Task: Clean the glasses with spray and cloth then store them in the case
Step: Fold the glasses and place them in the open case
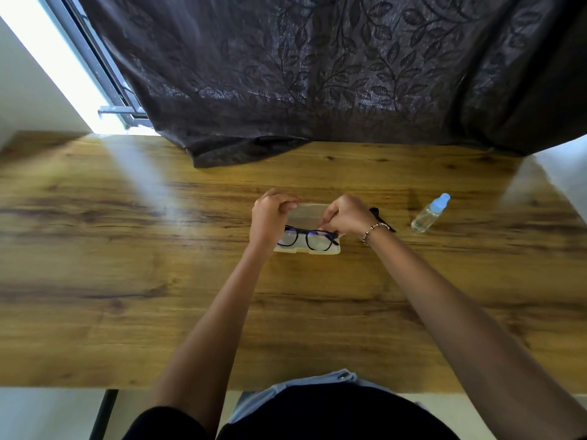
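Note:
Black-framed glasses (307,239) lie inside a translucent plastic case (320,251) in the middle of the wooden table (158,281). The case's clear lid (309,213) stands raised behind them. My left hand (270,217) grips the lid's left end and my right hand (349,217) pinches its right end, just above the glasses. A clear spray bottle with a blue cap (430,214) lies on its side to the right. A dark strip, perhaps the cloth (376,212), shows behind my right wrist, mostly hidden.
A dark leaf-patterned curtain (317,74) hangs behind the table, its hem resting on the far edge. A bright window strip (63,65) is at the upper left. The table's near edge runs across the bottom, with a black leg (103,414) at the lower left.

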Demonstrator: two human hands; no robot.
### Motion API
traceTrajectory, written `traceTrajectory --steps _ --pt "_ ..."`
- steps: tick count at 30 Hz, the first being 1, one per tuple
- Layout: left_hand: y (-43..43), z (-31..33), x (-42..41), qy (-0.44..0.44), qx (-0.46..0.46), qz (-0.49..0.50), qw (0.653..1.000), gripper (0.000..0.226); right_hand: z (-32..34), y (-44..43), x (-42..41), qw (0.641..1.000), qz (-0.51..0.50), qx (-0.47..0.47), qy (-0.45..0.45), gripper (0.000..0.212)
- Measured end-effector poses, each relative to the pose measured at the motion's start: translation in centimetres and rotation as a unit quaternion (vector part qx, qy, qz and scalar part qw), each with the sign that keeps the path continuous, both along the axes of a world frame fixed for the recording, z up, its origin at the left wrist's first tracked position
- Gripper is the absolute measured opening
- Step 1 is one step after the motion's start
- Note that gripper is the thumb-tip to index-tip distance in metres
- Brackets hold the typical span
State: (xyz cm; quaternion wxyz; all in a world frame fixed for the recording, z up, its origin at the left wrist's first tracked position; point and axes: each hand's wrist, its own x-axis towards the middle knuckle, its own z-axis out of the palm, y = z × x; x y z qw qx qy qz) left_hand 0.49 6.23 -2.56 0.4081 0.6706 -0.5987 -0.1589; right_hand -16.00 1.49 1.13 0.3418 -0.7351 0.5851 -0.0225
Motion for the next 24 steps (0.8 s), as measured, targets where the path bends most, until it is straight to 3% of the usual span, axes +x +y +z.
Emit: traceTrajectory --steps 8,16,24 --pt "0.1 -0.3 0.1 0.009 -0.017 -0.013 1.000 0.018 -0.3 0.8 -0.3 0.997 0.055 -0.060 -0.006 0.009" --pt "-1.0 0.1 1.9 -0.002 0.034 -0.089 0.995 0.018 -0.6 1.5 0.2 0.983 0.118 -0.139 0.008 0.014" --pt "-1.3 0.0 2.4 0.007 0.045 -0.103 0.994 0.021 -0.4 1.7 2.5 0.984 0.132 -0.096 -0.074 0.023"
